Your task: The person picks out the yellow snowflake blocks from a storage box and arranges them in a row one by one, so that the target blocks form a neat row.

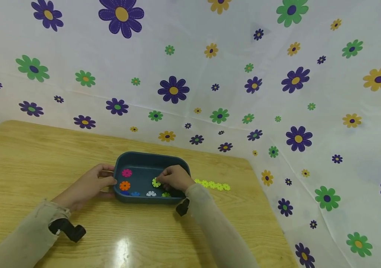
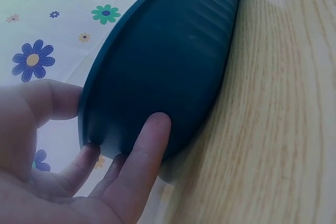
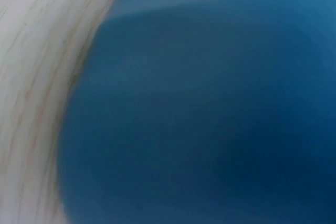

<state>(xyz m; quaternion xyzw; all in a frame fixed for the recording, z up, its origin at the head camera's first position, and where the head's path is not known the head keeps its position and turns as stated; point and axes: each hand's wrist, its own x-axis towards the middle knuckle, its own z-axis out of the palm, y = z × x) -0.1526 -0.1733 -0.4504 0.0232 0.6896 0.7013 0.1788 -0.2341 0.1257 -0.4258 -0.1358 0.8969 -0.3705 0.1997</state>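
My left hand [image 1: 88, 188] rests its fairly straight fingers [image 2: 152, 145] against the outer left end of a dark blue-green tray [image 1: 150, 155]. Inside the tray, my right hand [image 1: 176, 178] pinches a yellow-green notched building disc [image 1: 155, 182] between thumb and fingers. Other discs lie on the tray floor: a pink disc [image 1: 127, 173], an orange disc [image 1: 125, 185], a blue disc [image 1: 135, 194], a white disc [image 1: 151, 193] and a green disc [image 1: 166, 194]. Only blurred blue tray wall [image 3: 173, 103] and some table appear in the right wrist view; the hand is hidden there.
A row of several yellow-green discs [image 1: 212, 184] lies on the wooden table [image 1: 120, 227] just right of the tray. Behind and to the right, a flower-patterned white sheet [image 1: 190, 67] borders the table. Each wrist wears a black mount [image 1: 68, 229] at its sleeve.
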